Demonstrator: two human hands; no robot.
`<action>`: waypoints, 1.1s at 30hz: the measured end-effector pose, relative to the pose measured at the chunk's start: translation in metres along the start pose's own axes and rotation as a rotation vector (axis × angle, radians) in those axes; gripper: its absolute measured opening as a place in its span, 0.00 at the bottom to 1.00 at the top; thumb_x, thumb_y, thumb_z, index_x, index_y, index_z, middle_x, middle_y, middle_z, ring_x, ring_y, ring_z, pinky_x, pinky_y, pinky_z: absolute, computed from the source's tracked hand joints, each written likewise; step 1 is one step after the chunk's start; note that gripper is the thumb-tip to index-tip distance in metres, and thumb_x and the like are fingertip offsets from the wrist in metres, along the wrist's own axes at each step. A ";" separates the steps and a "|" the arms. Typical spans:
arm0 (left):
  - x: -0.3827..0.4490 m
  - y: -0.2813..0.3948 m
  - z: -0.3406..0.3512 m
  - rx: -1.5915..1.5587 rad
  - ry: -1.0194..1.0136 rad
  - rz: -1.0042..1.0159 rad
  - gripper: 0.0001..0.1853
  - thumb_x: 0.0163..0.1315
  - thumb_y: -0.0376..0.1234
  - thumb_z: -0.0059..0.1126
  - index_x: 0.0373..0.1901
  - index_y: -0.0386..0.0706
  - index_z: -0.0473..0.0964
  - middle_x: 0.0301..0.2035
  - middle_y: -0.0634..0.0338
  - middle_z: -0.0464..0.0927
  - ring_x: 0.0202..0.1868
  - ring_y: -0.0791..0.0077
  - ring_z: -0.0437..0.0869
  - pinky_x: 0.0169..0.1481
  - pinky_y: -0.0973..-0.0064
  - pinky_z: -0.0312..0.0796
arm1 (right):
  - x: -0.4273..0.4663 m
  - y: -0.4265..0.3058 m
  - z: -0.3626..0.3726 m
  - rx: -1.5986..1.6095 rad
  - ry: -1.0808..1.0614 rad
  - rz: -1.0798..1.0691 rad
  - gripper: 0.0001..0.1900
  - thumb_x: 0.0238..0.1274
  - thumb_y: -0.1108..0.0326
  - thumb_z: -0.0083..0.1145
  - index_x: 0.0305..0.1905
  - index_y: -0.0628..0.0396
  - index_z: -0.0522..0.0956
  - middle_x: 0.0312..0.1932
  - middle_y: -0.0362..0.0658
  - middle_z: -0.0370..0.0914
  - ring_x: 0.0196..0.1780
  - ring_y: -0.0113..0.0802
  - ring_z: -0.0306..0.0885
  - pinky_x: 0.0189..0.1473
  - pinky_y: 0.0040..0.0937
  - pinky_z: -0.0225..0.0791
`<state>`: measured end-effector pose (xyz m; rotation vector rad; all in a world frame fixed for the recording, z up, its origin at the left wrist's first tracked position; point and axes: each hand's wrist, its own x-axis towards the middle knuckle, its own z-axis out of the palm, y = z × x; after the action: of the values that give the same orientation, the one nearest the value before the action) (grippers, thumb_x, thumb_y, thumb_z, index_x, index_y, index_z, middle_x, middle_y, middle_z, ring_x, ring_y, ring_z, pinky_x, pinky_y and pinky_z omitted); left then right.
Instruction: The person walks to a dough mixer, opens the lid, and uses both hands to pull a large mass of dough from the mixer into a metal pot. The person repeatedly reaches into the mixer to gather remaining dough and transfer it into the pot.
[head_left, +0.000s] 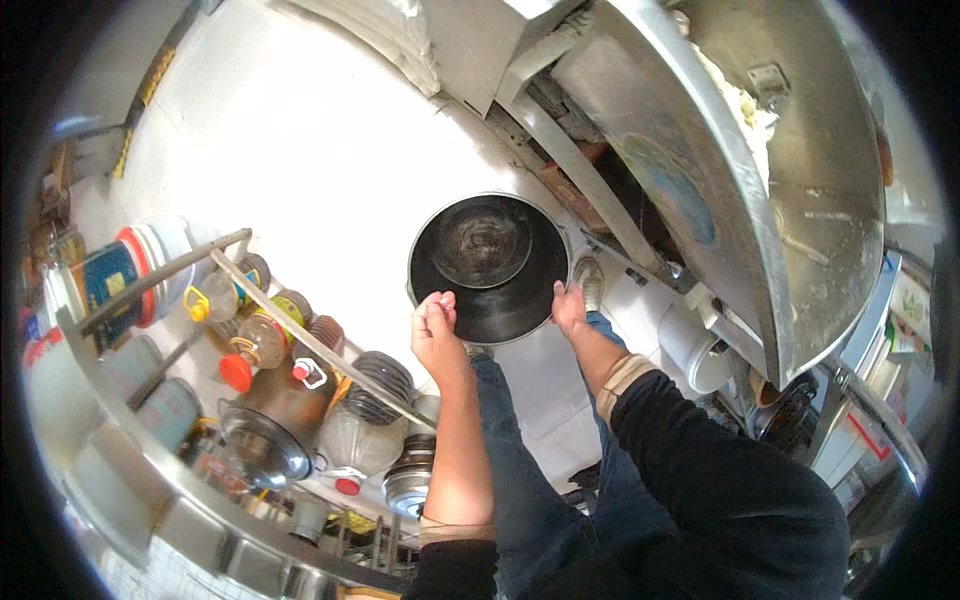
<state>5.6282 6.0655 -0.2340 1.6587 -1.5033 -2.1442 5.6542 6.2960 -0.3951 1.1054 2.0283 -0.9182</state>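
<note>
A deep round metal pot (491, 311) with a dark, worn inside and a pale rim is in front of me, above or on the floor; I cannot tell which. My right hand (570, 306) grips its near right rim, the thumb over the edge. At the near left rim is my left hand (437, 334), fingers curled in. Whether those fingers hold the pot's edge or only rest by it is hidden. No loose thing shows inside the pot.
Beyond the pot stretches a white tiled floor (300, 150). On the left, a metal rack (315, 330) stands over several oil jugs (277, 330) and buckets (131, 274). To the right rises a large steel mixer bowl (825, 187) with dough-like residue; a white bucket (709, 364) stands below it.
</note>
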 end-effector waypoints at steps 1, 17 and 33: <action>-0.007 0.016 0.002 0.022 -0.027 0.106 0.13 0.84 0.33 0.51 0.56 0.33 0.80 0.49 0.52 0.88 0.50 0.74 0.88 0.59 0.77 0.79 | -0.010 0.011 0.009 0.282 -0.044 0.171 0.23 0.82 0.52 0.51 0.63 0.62 0.76 0.56 0.63 0.84 0.56 0.62 0.85 0.63 0.56 0.76; -0.186 0.260 0.274 0.786 -0.780 1.367 0.09 0.75 0.29 0.59 0.51 0.36 0.81 0.46 0.48 0.85 0.47 0.47 0.85 0.56 0.58 0.75 | -0.233 -0.077 -0.227 0.213 -0.844 -0.556 0.13 0.76 0.63 0.60 0.51 0.62 0.85 0.44 0.47 0.89 0.49 0.36 0.88 0.56 0.39 0.78; -0.150 0.154 0.368 2.630 -1.341 0.134 0.31 0.64 0.51 0.55 0.66 0.50 0.84 0.69 0.51 0.80 0.71 0.57 0.81 0.74 0.62 0.71 | -0.190 -0.208 -0.497 -0.269 0.695 -1.107 0.07 0.57 0.65 0.70 0.38 0.53 0.84 0.35 0.41 0.83 0.47 0.41 0.81 0.58 0.43 0.70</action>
<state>5.3370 6.3043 -0.0352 0.6024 1.5649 -0.2816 5.4544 6.5352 0.0833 0.0226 3.3134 -0.7105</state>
